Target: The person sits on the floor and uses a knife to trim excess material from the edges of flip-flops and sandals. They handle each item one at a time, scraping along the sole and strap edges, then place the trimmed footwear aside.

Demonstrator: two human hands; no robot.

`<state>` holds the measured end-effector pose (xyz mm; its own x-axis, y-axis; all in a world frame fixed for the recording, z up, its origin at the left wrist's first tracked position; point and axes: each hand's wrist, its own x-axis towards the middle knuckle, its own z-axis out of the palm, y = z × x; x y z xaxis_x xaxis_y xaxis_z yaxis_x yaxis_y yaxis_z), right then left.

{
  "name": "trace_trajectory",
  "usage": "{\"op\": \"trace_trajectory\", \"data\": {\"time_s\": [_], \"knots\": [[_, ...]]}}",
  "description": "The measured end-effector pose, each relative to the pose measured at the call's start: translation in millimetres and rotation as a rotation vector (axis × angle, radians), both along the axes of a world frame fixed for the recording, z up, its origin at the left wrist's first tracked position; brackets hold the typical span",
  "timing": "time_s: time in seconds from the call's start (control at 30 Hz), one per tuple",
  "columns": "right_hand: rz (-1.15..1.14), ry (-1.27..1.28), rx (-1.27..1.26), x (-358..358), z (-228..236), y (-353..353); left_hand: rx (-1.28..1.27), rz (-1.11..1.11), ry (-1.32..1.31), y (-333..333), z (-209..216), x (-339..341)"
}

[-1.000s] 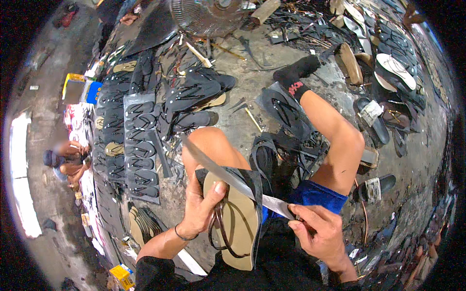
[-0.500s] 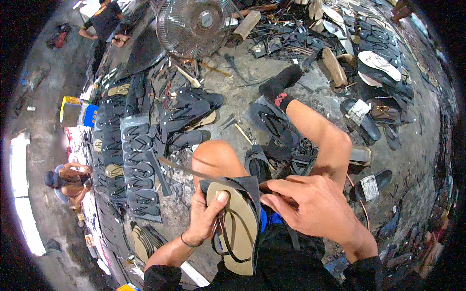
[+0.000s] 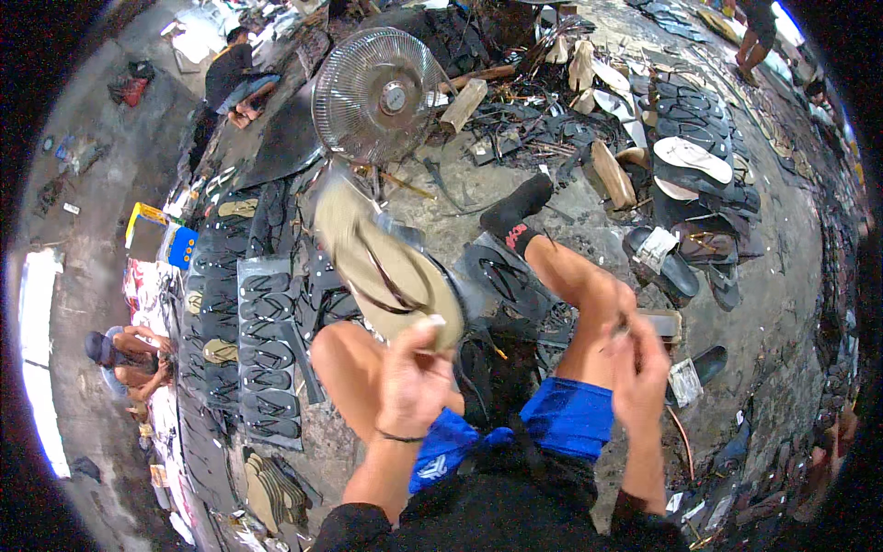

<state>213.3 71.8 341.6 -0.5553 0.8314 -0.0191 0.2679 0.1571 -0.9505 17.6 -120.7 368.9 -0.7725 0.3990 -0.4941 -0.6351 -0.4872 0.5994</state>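
- Work stage, as judged: one tan flip-flop [image 3: 386, 262] w/ dark straps is in hand, lifted and blurred from motion; straps look fitted, so this piece seems near finished or under check. Whether any trimming is left can't be told.
- Done so far, by the look of it: rows of dark sandals [image 3: 262, 354] laid flat in neat columns at left, plus a tan stack [image 3: 267, 488] at near left.
- Left to do, likely: a loose heap of soles and straps [image 3: 681, 193] is scattered far right, unsorted.
- Left hand [image 3: 414, 382]: raised in front of the left knee, fingers curled closed round the heel end of the tan flip-flop, which is held up and tilted toward far left, sole edge pointing at the fan [image 3: 379, 92]. A dark band is worn at the wrist.
- Right hand [image 3: 639, 368]: held near the right knee, apart from the flip-flop, fingers bunched closed. A thin dark item seems pinched at its top, approx. at the fingertips; what it is can't be made out due to blur.
- Both forearms enter from the near edge; the person is seated on the ground, knees bent, blue shorts [image 3: 561, 419] visible, a black sock [image 3: 517, 213] on the far foot.
- Other people are seen at far left and at left, not involved.
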Motion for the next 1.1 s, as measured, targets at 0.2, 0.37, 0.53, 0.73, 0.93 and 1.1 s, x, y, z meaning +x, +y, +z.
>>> {"op": "trace_trajectory", "data": {"time_s": [0.2, 0.37, 0.53, 0.73, 0.93, 1.1], "knots": [[0.203, -0.041, 0.193, 53.4, -29.3, -80.5, 0.145, 0.135, -0.14, 16.3, -43.8, 53.8], [0.283, -0.022, 0.263, 71.3, -41.6, -95.1, 0.137, 0.135, -0.194, 9.0, -34.5, 66.3], [0.27, -0.123, 0.334, 77.1, -25.7, -88.3, -0.018, 0.052, -0.123, -9.3, -44.0, 90.9], [0.392, -0.27, -0.032, 56.4, 7.5, -91.5, -0.148, -0.097, -0.061, -65.2, -62.9, 121.4], [0.578, -0.201, 0.022, 10.5, -10.8, -108.2, -0.27, -0.237, 0.04, -96.8, -69.1, 138.5], [0.704, -0.12, 0.039, -2.8, -10.8, -125.2, -0.369, 0.2, -0.066, -96.7, -63.8, 123.5]]}}
